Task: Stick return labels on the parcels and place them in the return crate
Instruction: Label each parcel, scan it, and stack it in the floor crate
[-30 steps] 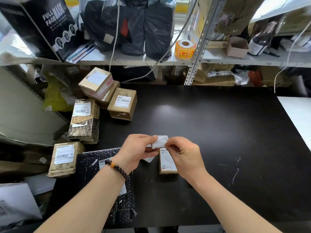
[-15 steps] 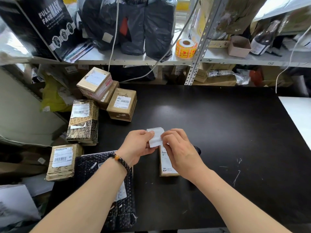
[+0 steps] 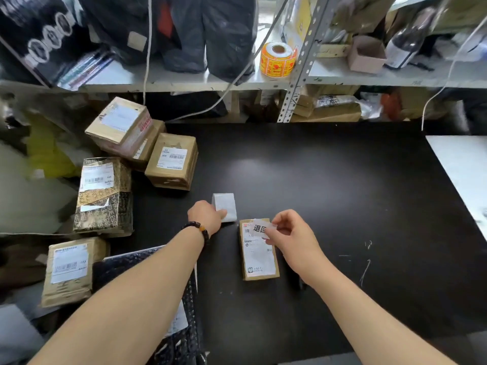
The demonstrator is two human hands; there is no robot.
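A small brown parcel [image 3: 259, 259] with a white shipping label lies on the black table [image 3: 329, 193] in front of me. My right hand [image 3: 287, 233] pinches a white return label [image 3: 259, 229] printed with black characters, just over the parcel's far end. My left hand [image 3: 207, 216] holds the white backing strip [image 3: 225, 206] to the left of the parcel, low over the table. No crate is in view.
Several taped brown parcels [image 3: 172, 160] and a black-and-gold box [image 3: 104, 196] are piled at the table's left. A black bubble mailer [image 3: 147, 306] lies under my left forearm. An orange sticker roll [image 3: 278, 59] stands on the shelf behind. A white surface [image 3: 463, 175] adjoins at right.
My hands have come apart: the right one pulled the return label off and carries it over the parcel, while the left one moved left and away with the backing strip.
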